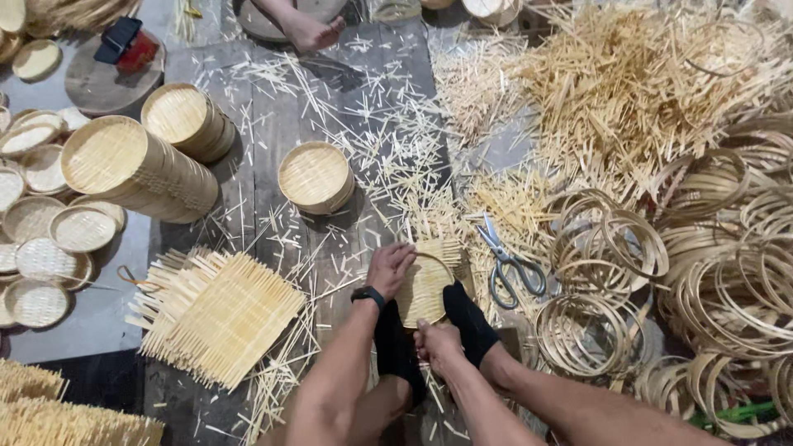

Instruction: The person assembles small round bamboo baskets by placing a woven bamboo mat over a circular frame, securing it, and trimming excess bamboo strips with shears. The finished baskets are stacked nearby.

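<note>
A woven bamboo mat piece (pixel 425 285) with a round bamboo ring on it lies on the wooden floor between my two feet in black socks (pixel 471 322). My left hand (pixel 388 268) presses on the mat's upper left edge, fingers curled over the ring. A black watch (pixel 368 295) sits on that wrist. My right hand (pixel 436 341) grips the mat's lower edge, fingers closed on it. Grey-handled scissors (pixel 505 260) lie just right of the mat, untouched.
A stack of square woven mats (pixel 219 314) lies to the left. Stacks of finished round bamboo trays (pixel 136 169) (pixel 315 176) stand further back. Bamboo rings (pixel 611 248) pile up at right, loose strips (pixel 628 83) beyond. Another person's bare foot (pixel 310 31) rests at top.
</note>
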